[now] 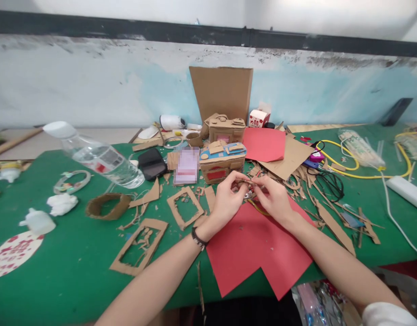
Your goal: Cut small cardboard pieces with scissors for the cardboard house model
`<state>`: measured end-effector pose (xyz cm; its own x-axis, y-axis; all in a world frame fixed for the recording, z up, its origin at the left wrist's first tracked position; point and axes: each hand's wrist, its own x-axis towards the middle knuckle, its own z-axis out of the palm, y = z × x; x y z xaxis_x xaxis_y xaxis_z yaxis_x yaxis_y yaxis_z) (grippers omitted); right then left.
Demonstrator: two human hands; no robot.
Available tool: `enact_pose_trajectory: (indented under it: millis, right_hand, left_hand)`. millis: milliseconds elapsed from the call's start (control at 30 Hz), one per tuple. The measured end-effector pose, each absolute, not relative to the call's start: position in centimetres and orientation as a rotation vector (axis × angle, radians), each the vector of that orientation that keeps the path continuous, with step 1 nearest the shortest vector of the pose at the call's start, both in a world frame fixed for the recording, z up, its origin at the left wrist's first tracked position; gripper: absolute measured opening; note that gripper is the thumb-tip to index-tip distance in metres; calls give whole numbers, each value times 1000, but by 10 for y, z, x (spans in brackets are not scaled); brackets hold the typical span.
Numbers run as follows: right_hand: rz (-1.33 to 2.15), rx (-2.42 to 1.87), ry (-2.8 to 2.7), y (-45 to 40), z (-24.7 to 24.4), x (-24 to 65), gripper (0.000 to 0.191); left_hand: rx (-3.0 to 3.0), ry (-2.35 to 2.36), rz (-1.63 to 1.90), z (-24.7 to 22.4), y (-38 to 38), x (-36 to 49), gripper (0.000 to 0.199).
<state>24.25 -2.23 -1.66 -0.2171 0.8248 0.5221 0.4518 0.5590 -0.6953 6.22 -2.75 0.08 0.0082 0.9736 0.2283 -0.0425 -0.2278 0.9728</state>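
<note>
Above a sheet of red paper, my left hand and my right hand meet, fingertips pinched together. Between them is a small, thin cardboard piece, mostly covered by the fingers. Just behind my left hand stands a camera-shaped cardboard model with a blue top and a red panel. A second, plain brown cardboard camera model is behind it. Two cut-out cardboard frames lie left of my left hand. Cardboard scraps pile up beyond my right hand.
A tilted water bottle, a black phone and a cardboard ring are to the left. On the right lie a yellow cable, a bag of sticks and a white power strip. A cardboard sheet leans on the wall.
</note>
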Motion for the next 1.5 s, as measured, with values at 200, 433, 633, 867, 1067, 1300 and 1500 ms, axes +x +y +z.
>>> enact_pose_trajectory:
  millis: [200,433,633,867,1067,1300,1500]
  right_hand:
    - [545,-1098,-1794,-26,-13,241,15]
    - [387,-1128,-1839,-26,-9,240,15]
    - [79,-1169,-1937,-27,-14,240,21]
    - [351,-1048,-1867,-17,-18,243,9]
    - [265,-1028,-1906,-20,-23,241,8]
    - [630,-1030,-1805,-13,-14,250,19]
    - [1185,-903,-1594,-11,-8,249,23]
  left_hand:
    - [1345,1028,1391,-2,-28,63,7]
    - [1494,1102,1419,-4,-28,64,1]
    - [1729,1245,1494,-7,-29,68,6]
    - [1576,1195,1463,-3,-26,64,3]
    - [1677,1258,1479,1,-30,62,4]
    - [1515,1054,1335,-1,-25,59,14]
    - [1254,890,1261,3,-22,56,23]
